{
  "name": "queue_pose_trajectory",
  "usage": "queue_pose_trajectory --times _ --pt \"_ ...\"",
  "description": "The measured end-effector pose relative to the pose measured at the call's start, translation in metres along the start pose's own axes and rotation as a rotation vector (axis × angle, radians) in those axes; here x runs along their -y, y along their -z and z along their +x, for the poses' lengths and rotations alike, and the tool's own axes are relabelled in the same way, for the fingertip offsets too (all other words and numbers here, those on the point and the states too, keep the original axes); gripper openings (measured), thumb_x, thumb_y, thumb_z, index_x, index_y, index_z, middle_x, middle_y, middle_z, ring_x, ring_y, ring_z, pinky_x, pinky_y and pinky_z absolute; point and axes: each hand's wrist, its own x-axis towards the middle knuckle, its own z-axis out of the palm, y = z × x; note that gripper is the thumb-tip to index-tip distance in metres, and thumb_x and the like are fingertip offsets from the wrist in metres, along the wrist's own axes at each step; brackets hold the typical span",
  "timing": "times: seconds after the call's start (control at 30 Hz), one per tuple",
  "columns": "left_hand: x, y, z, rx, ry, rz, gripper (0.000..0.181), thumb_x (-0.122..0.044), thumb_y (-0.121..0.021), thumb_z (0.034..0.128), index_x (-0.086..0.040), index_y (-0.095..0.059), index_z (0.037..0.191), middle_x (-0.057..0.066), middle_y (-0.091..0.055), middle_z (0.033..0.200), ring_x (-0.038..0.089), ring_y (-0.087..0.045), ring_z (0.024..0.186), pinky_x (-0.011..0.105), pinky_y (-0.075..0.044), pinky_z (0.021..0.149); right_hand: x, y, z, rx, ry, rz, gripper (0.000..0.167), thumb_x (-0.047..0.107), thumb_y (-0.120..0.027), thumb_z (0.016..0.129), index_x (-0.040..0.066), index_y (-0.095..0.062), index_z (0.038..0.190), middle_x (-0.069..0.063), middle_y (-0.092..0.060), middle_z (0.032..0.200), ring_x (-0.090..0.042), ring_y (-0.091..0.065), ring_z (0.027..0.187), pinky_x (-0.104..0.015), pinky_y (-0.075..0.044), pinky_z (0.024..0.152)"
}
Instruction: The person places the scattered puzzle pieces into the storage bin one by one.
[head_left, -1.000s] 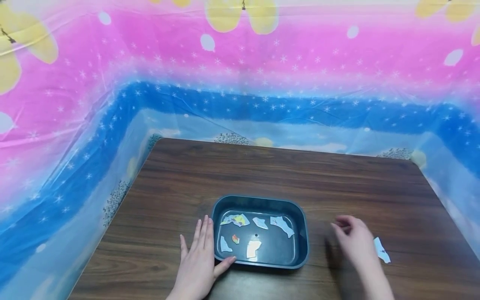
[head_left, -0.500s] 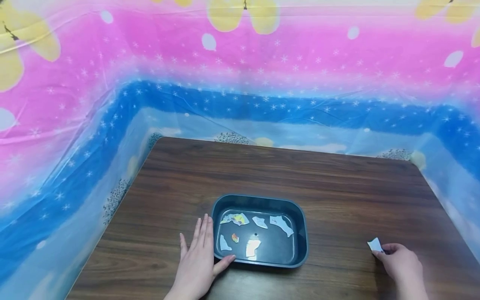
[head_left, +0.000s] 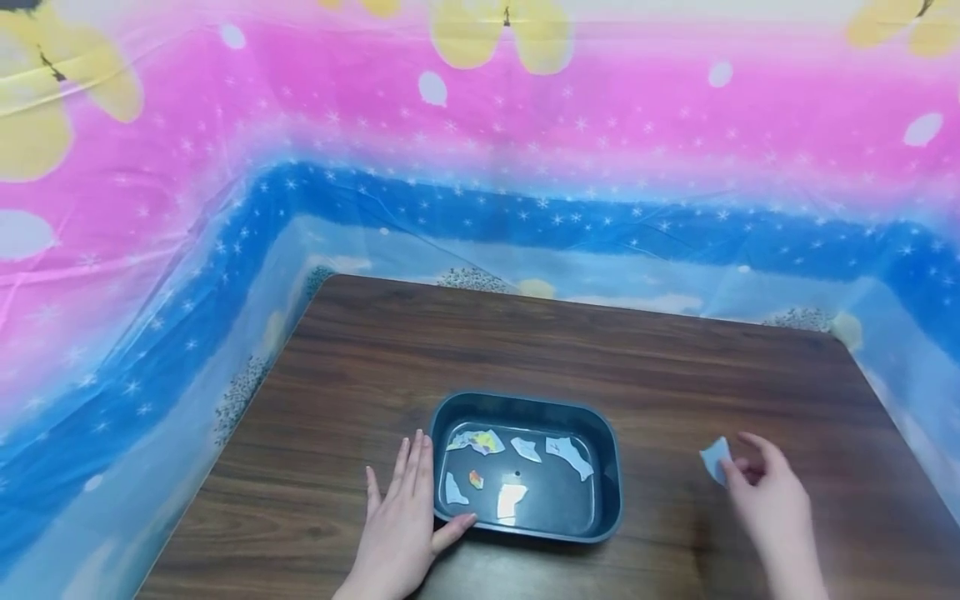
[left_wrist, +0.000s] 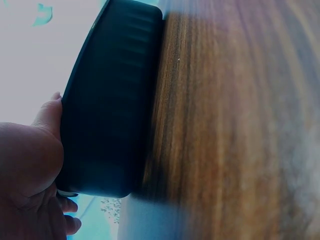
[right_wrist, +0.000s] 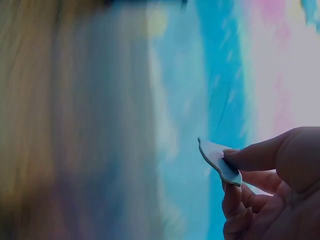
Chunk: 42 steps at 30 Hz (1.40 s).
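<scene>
A dark blue-grey plastic tray (head_left: 525, 533) sits near the front of the table, with several irregular flat pieces on its bottom. Among them are a yellow-patterned piece (head_left: 486, 442), a small orange-red piece (head_left: 476, 480) and a pale piece (head_left: 570, 457). My left hand (head_left: 401, 517) rests against the tray's left side, fingers straight along the wall and thumb at the front rim. To the right of the tray, my right hand (head_left: 776, 500) pinches a pale blue-white piece (head_left: 716, 461) between thumb and fingers, held above the table. In the right wrist view the piece (right_wrist: 219, 162) looks thin, with a curved edge.
The brown wood-grain table (head_left: 570, 342) extends behind and to both sides of the tray. A pink and blue patterned cloth (head_left: 525, 150) hangs around its back and sides.
My right hand reached right, took the pale piece from the table, and has lifted it back left toward the tray. My left hand stays at the tray's side.
</scene>
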Motion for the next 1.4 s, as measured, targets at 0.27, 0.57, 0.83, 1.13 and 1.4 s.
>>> queue_pose_trajectory --times 0.27,0.57,0.83,1.13,1.4 --pt "0.002 -0.003 -0.001 -0.031 -0.026 0.001 0.107 -0.066 -0.065 0.0877 0.005 -0.027 0.158 0.02 -0.025 0.165 0.038 -0.022 0.152 0.079 -0.017 0.109 0.097 -0.042 -0.035 0.142 0.278 0.068 0.022 0.006 -0.068 0.095 -0.001 -0.071 0.116 -0.01 -0.069 0.094 -0.023 -0.064 0.083 -0.04 -0.053 0.074" --pt "0.001 -0.005 -0.001 -0.031 -0.026 -0.009 0.107 -0.066 -0.065 0.0884 0.005 -0.026 0.158 0.021 -0.023 0.166 0.037 -0.022 0.152 0.078 -0.017 0.109 0.132 -0.101 -0.05 0.358 0.199 -0.193 0.018 0.012 -0.076 0.09 0.007 -0.07 0.106 -0.005 -0.072 0.086 -0.019 -0.064 0.071 -0.04 -0.055 0.063" --pt "0.002 -0.005 0.0 -0.054 -0.036 -0.02 0.106 -0.064 -0.067 0.0874 0.005 -0.027 0.157 0.021 -0.026 0.165 0.038 -0.024 0.152 0.079 -0.017 0.108 0.128 -0.11 -0.053 0.34 0.22 -0.349 0.02 0.015 -0.082 0.084 0.002 -0.069 0.092 -0.006 -0.066 0.073 -0.02 -0.058 0.061 -0.039 -0.049 0.053" --pt "0.002 -0.003 -0.002 -0.047 -0.036 -0.016 0.107 -0.064 -0.067 0.0874 0.006 -0.027 0.157 0.022 -0.027 0.164 0.038 -0.024 0.152 0.079 -0.017 0.108 0.13 -0.111 -0.055 0.329 0.224 -0.349 0.015 0.011 -0.081 0.084 0.004 -0.073 0.095 -0.01 -0.072 0.081 -0.024 -0.065 0.068 -0.044 -0.055 0.06" --pt "0.001 -0.001 0.0 0.001 -0.008 0.035 0.109 -0.071 -0.062 0.0876 0.004 -0.026 0.159 0.02 -0.024 0.166 0.037 -0.02 0.153 0.078 -0.013 0.111 0.131 -0.116 -0.055 0.336 0.223 -0.334 0.005 0.01 -0.076 0.087 0.008 -0.073 0.091 -0.006 -0.071 0.081 -0.022 -0.063 0.067 -0.04 -0.054 0.061"
